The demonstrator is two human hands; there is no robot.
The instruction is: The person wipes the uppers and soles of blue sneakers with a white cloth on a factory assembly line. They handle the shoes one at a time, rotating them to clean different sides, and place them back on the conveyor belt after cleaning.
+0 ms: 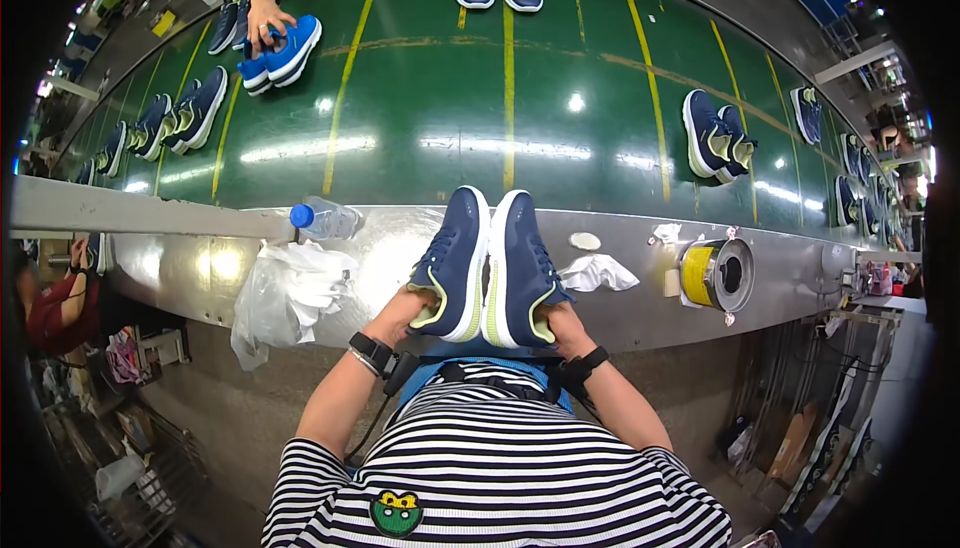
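Note:
Two navy sneakers with white soles and lime-green lining are held up side by side in front of me, toes pointing away and soles facing each other. My left hand (408, 310) reaches into the opening of the left sneaker (452, 253), its fingers mostly hidden inside. Likewise, my right hand (562, 322) is in the heel opening of the right sneaker (521, 258). The two soles touch or nearly touch along the middle. Behind them lies the metal ledge (650, 318) at the edge of the green conveyor belt (420, 98).
On the ledge, a clear plastic bag of white paper (290, 293) and a blue-capped bottle (325, 220) lie left; crumpled tissue (597, 273) and a metal can (717, 275) sit right. Navy shoe pairs (718, 136) stand on the belt. Another person's hand (266, 23) grips blue sneakers (285, 56).

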